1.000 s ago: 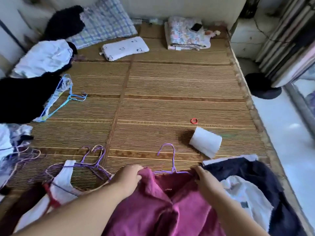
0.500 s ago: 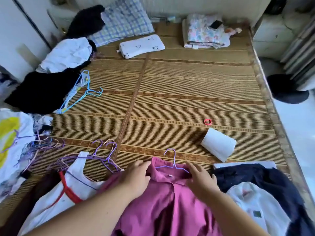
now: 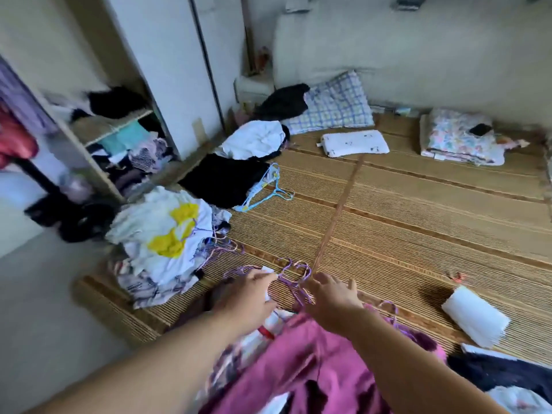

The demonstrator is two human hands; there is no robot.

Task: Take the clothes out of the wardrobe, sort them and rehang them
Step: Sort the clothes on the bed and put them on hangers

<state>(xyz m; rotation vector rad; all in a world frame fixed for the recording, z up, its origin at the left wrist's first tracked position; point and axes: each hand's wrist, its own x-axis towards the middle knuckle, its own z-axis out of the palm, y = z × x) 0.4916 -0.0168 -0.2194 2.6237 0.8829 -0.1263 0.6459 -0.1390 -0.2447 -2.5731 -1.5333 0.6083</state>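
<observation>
A magenta shirt (image 3: 301,369) lies on the bamboo mat (image 3: 418,222) under my forearms, and its purple hanger hook (image 3: 391,307) pokes out to the right. Just beyond it is a tangle of purple wire hangers (image 3: 291,277) beside a white garment with red trim (image 3: 264,328). My left hand (image 3: 248,297) reaches forward with its fingertips at the hangers' left side. On the right side of the hangers, my right hand (image 3: 331,297) hovers with fingers spread and loose. Neither hand plainly holds anything.
An open wardrobe (image 3: 119,135) with stuffed shelves stands at left. Clothes piles line the mat's left edge: white with a yellow print (image 3: 167,231), black (image 3: 224,180), and a blue hanger (image 3: 268,195). A white roll (image 3: 475,319) and dark garment (image 3: 507,375) lie at right.
Both hands left the magenta shirt's collar and reached forward-left to the purple hangers. My head turned left and up, bringing the wardrobe into view.
</observation>
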